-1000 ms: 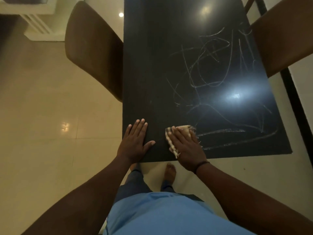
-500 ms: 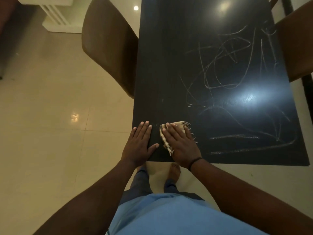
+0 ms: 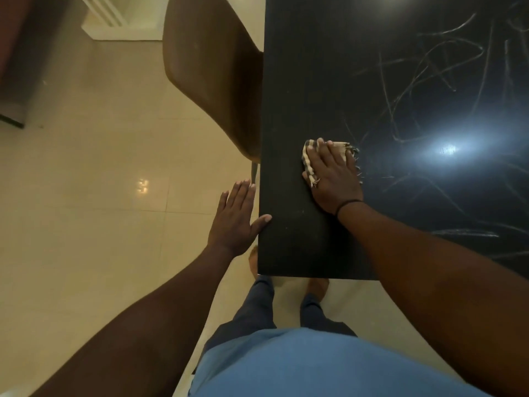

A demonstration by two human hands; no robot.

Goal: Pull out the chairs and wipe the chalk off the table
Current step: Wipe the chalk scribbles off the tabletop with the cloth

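The black table (image 3: 309, 81) fills the right half of the view, with white chalk scribbles (image 3: 429, 70) across its right part. My right hand (image 3: 332, 173) presses flat on a striped, frayed cloth (image 3: 308, 159) lying on the tabletop near the table's left side. My left hand (image 3: 236, 216) hangs beside the table's left edge, fingers spread, with only the thumb touching the edge. A brown chair (image 3: 209, 67) stands at the table's left side, its seat partly under the tabletop.
Glossy beige floor tiles (image 3: 100, 196) lie to the left. A white pillar base (image 3: 114, 21) stands at the top left and dark furniture (image 3: 14, 67) at the far left. My feet show below the table's near edge.
My right hand has slid the cloth away from the near edge, further up the table. My left hand has come off the tabletop to the table's left edge. The camera has shifted left.
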